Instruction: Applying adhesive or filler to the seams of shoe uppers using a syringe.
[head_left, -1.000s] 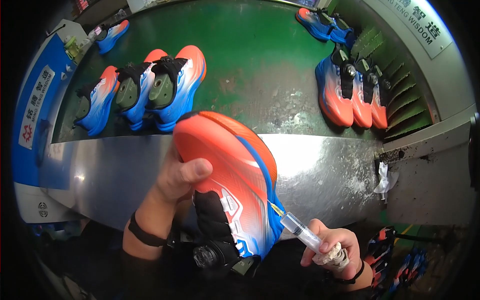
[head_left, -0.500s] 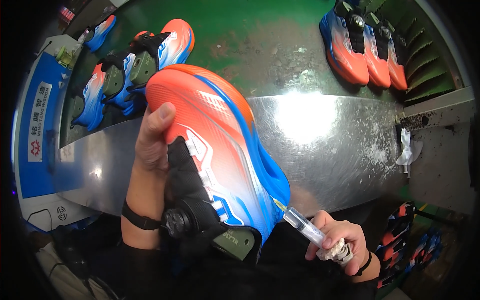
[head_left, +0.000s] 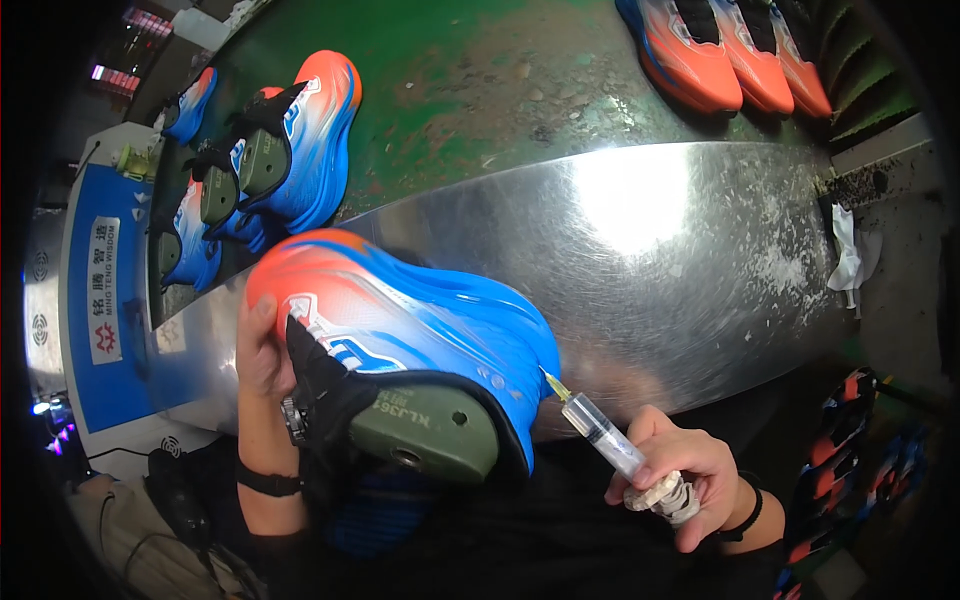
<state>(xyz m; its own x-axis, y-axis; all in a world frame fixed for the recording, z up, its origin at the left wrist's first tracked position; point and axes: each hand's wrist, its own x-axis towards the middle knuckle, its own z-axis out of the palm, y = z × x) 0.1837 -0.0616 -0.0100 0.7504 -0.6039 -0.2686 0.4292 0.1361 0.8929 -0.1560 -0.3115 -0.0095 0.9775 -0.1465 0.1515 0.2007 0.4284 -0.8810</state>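
My left hand point(head_left: 263, 350) grips a sneaker point(head_left: 430, 315) near its coral toe, tilted on its side; the upper fades from coral through white to blue. A dark green shoe last point(head_left: 425, 428) fills its opening. The fingers beyond the toe are hidden. In my right hand point(head_left: 690, 480) is a clear syringe point(head_left: 604, 434), held at its rear end, where lumpy off-white material is wrapped or stuck. Its thin needle has a yellowish base and points up-left, the tip very near the blue heel; I cannot tell whether it touches.
Several similar shoes on lasts point(head_left: 310, 150) lie at the far left on the green surface. More coral-toed shoes point(head_left: 690, 70) stand at the far right. A metal sheet point(head_left: 700, 290) curves along the near edge. White crumpled material point(head_left: 847, 255) hangs at the right.
The sneaker has come lower and turned, so its heel opening and last now show more. The syringe stays near the heel, its needle now drawn slightly off the sole edge.
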